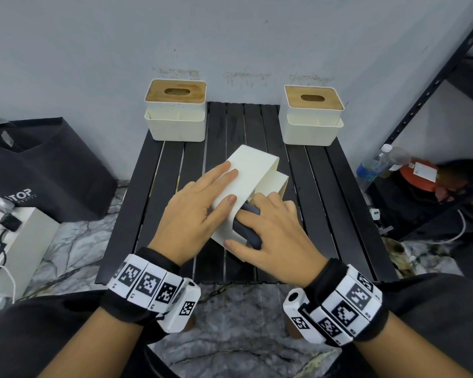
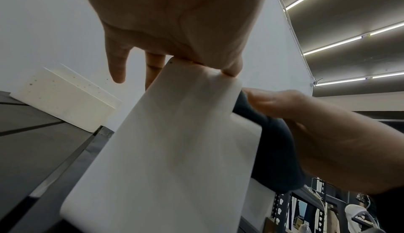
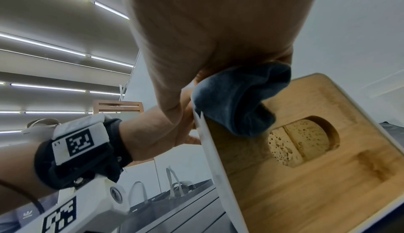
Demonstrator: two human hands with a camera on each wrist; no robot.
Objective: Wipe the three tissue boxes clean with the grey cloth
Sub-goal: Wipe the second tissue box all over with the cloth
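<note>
A cream tissue box (image 1: 253, 170) (image 2: 174, 141) lies tipped over in the middle of the black slatted table (image 1: 159, 203), its wooden lid (image 3: 306, 185) turned towards my right. My left hand (image 1: 202, 197) (image 2: 174, 20) lies flat on the box's upward face, fingers straight, thumb near its edge. My right hand (image 1: 276, 233) (image 3: 207, 29) holds the bunched grey cloth (image 1: 247, 230) (image 2: 277, 150) (image 3: 238, 98) against the lid, beside its oval opening. Two more tissue boxes with wooden lids stand upright at the back left (image 1: 175, 110) (image 2: 63, 98) and the back right (image 1: 313, 115).
A black bag (image 1: 44, 170) and a white box with cables (image 1: 17, 241) sit on the floor to the left. A black metal shelf (image 1: 434, 85) stands on the right, with a water bottle (image 1: 374, 165) and a red object (image 1: 418, 173) beneath it. A wall closes off the table's far edge.
</note>
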